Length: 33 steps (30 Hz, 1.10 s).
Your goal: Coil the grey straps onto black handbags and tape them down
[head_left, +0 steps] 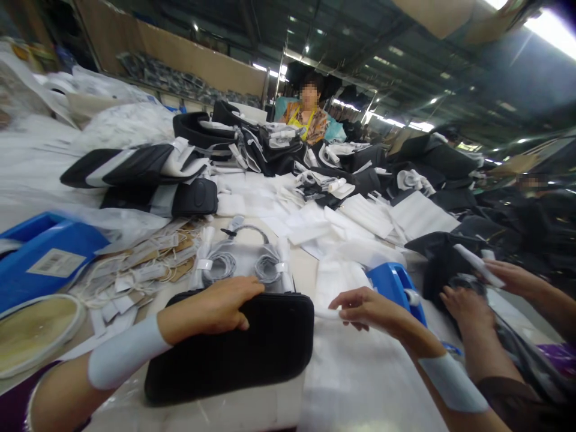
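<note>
Black case on the desk, under my left hand.
My left hand lies across its rear edge, thumb spread on the dark face; whether those fingers clamp, I cannot tell. My right hand, just right of the case, pinches a white strip between thumb and forefinger. Coiled cables lie just behind the case. Handling, by judgement: case likely light, semi-rigid and not slippery; take hold at the rim. Strip likely soft and easily creased; pinch it at one end.
</note>
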Each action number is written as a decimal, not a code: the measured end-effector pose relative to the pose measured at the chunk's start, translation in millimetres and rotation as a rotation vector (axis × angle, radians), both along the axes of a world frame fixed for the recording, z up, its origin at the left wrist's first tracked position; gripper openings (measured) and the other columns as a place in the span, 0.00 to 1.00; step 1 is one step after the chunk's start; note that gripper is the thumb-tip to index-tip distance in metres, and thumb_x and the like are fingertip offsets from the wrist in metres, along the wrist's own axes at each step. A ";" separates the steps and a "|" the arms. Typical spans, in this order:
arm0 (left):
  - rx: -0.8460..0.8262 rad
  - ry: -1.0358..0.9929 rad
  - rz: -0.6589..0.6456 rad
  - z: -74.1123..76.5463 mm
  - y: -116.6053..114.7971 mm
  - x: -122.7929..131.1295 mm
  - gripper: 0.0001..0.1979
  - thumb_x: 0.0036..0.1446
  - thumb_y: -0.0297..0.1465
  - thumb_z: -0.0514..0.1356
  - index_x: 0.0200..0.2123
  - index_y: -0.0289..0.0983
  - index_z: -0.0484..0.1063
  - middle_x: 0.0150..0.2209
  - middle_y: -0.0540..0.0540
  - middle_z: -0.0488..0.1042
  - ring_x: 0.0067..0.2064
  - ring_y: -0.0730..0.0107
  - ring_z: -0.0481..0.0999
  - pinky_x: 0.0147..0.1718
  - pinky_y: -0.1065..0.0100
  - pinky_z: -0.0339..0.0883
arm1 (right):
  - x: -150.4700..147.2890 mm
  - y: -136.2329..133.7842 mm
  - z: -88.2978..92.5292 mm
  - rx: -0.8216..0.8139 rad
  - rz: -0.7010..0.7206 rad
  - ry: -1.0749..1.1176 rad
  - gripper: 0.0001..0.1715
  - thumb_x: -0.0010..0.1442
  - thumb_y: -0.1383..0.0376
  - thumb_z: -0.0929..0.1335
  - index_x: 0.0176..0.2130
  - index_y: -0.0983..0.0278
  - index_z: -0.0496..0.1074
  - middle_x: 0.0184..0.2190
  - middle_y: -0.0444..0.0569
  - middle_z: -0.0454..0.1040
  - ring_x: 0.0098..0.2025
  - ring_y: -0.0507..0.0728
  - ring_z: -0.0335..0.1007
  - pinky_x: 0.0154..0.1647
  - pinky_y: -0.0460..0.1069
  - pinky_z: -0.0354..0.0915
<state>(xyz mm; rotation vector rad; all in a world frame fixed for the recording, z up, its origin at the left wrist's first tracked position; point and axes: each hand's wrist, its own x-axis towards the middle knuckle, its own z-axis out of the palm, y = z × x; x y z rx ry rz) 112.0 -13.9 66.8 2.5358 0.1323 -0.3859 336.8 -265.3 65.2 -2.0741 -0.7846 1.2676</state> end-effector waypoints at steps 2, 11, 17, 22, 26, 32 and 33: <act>0.001 -0.007 0.003 -2.4 0.6 0.4 0.26 0.45 0.27 0.65 0.51 0.37 0.69 0.54 0.42 0.70 0.56 0.53 0.69 0.55 0.58 0.62 | -1.2 3.0 -1.0 0.028 0.015 0.026 0.18 0.47 0.64 0.69 0.39 0.69 0.78 0.19 0.42 0.68 0.18 0.47 0.58 0.19 0.44 0.54; 0.015 -0.013 -0.006 6.5 -3.4 1.4 0.25 0.45 0.26 0.66 0.50 0.36 0.70 0.54 0.42 0.70 0.55 0.55 0.69 0.53 0.62 0.63 | -24.9 64.6 -22.2 0.292 0.193 0.236 0.10 0.50 0.64 0.70 0.33 0.66 0.70 0.25 0.41 0.66 0.25 0.47 0.58 0.25 0.44 0.54; 0.057 0.000 0.012 7.0 -5.5 1.3 0.21 0.45 0.28 0.67 0.45 0.36 0.71 0.49 0.42 0.73 0.51 0.53 0.72 0.46 0.62 0.66 | -7.3 35.8 -8.8 0.223 0.368 0.138 0.22 0.50 0.65 0.72 0.46 0.64 0.70 0.41 0.46 0.71 0.39 0.53 0.66 0.40 0.47 0.63; 0.056 0.004 -0.005 5.8 -4.9 1.9 0.21 0.45 0.27 0.68 0.45 0.35 0.71 0.49 0.43 0.72 0.51 0.55 0.71 0.48 0.63 0.66 | 15.5 -16.0 -7.2 0.151 0.198 -0.137 0.13 0.53 0.62 0.70 0.39 0.66 0.72 0.32 0.47 0.71 0.34 0.55 0.65 0.35 0.49 0.62; 0.081 -0.022 -0.032 7.3 -6.3 1.5 0.20 0.46 0.27 0.67 0.45 0.35 0.71 0.50 0.43 0.71 0.52 0.55 0.69 0.49 0.62 0.65 | -0.9 -1.7 -22.8 0.297 0.139 -0.046 0.14 0.53 0.60 0.69 0.38 0.67 0.73 0.30 0.47 0.68 0.30 0.53 0.64 0.32 0.49 0.62; 0.135 -0.001 -0.019 11.2 -12.0 1.2 0.19 0.46 0.27 0.68 0.44 0.35 0.71 0.49 0.43 0.71 0.51 0.56 0.69 0.48 0.63 0.66 | -36.1 47.2 -43.0 0.449 0.083 -0.165 0.11 0.49 0.59 0.73 0.30 0.64 0.78 0.29 0.45 0.66 0.31 0.53 0.63 0.31 0.48 0.60; 0.140 -0.001 -0.016 11.0 -12.3 1.1 0.19 0.46 0.27 0.68 0.43 0.35 0.71 0.49 0.43 0.71 0.51 0.56 0.69 0.48 0.63 0.66 | -38.0 50.1 -44.4 0.473 0.043 -0.184 0.11 0.50 0.58 0.73 0.30 0.64 0.79 0.28 0.45 0.67 0.31 0.53 0.64 0.33 0.48 0.61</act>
